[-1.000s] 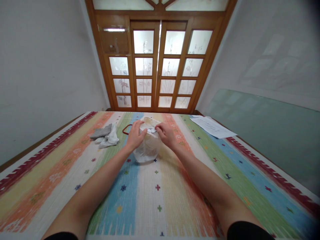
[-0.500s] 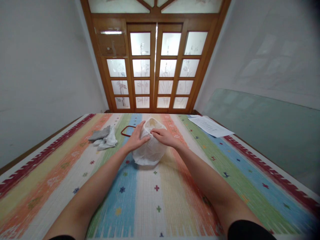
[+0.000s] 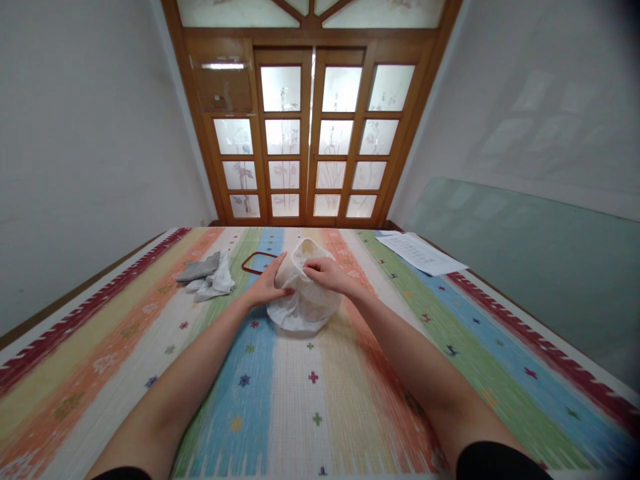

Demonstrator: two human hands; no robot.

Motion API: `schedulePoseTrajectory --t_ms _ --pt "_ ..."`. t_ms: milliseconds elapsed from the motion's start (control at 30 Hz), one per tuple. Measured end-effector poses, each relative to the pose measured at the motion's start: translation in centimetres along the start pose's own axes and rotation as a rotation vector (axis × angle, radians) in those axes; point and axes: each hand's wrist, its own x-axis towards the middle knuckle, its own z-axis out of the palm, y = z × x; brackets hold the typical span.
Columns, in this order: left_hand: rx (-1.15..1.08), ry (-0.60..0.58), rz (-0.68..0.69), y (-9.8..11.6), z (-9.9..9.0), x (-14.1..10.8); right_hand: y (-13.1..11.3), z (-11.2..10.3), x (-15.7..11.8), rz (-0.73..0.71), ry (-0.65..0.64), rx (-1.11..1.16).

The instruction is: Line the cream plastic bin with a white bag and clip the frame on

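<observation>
A thin white bag (image 3: 306,305) stands in the middle of the striped tablecloth, its round mouth turned up and away from me. On its left side lies my left hand (image 3: 271,283), thumb across the front and the other fingers behind, partly hidden by the bag. My right hand (image 3: 325,273) is closed in a pinch on the near right part of the bag's rim. Just beyond my left hand lies a dark red loop (image 3: 249,266) with rounded corners, partly covered by that hand.
To the left lie a grey folded cloth (image 3: 199,268) and a crumpled white cloth (image 3: 217,283). Printed paper sheets (image 3: 423,255) rest at the far right. A pale green panel (image 3: 520,247) leans along the right wall, and wooden glazed doors (image 3: 310,133) stand beyond the table.
My left hand has slid slightly left and down the bag's side, its thumb lower. The bag's mouth has tilted a little to the right and its body looks wider. My right hand keeps its pinch.
</observation>
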Motion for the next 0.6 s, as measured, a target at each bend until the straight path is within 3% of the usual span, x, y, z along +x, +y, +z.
schedulePoseTrajectory --t_ms 167,233,433,600 --pt "0.009 -0.01 0.009 -0.4 0.1 0.0 0.5 0.5 0.1 -0.063 0.278 -0.154" --pt "0.018 -0.012 0.031 -0.1 0.0 0.1 1.1 0.7 0.3 -0.116 0.316 -0.196" --pt "0.01 -0.026 0.078 1.4 -0.2 0.5 2.0 1.1 0.4 -0.088 0.145 -0.251" --pt "-0.242 0.039 -0.042 1.6 -0.6 1.0 1.6 1.1 -0.1 -0.046 0.023 -0.341"
